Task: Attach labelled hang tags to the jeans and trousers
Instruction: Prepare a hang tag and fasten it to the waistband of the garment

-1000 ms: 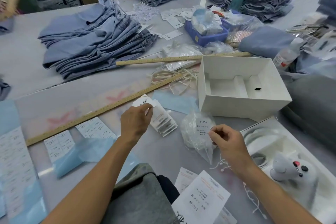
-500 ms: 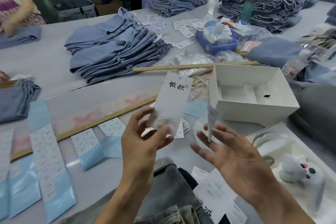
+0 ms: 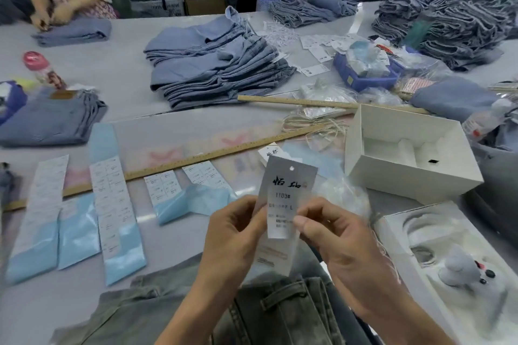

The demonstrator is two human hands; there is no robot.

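Note:
A white hang tag [image 3: 286,187] with black writing and a punched hole at its top stands upright in front of me. My left hand [image 3: 234,235] pinches its left edge. My right hand [image 3: 339,244] pinches a small white label [image 3: 280,221] against the tag's face with the thumb. Grey jeans [image 3: 269,314] lie on the table edge just below both hands. A stack of more tags [image 3: 270,152] lies behind the held tag.
Sticker sheets on blue backing [image 3: 117,218] lie at left beside a wooden ruler [image 3: 179,162]. An open white box [image 3: 406,148] stands at right, a tray with a grey tool [image 3: 459,269] nearer. Folded blue jeans [image 3: 215,64] are piled behind. Loose strings [image 3: 314,123] lie mid-table. Other people work at the far edge.
My left hand picked a tag off the stack and raised it. My right hand brought a small label over and now presses it onto the tag. The view tilted upward.

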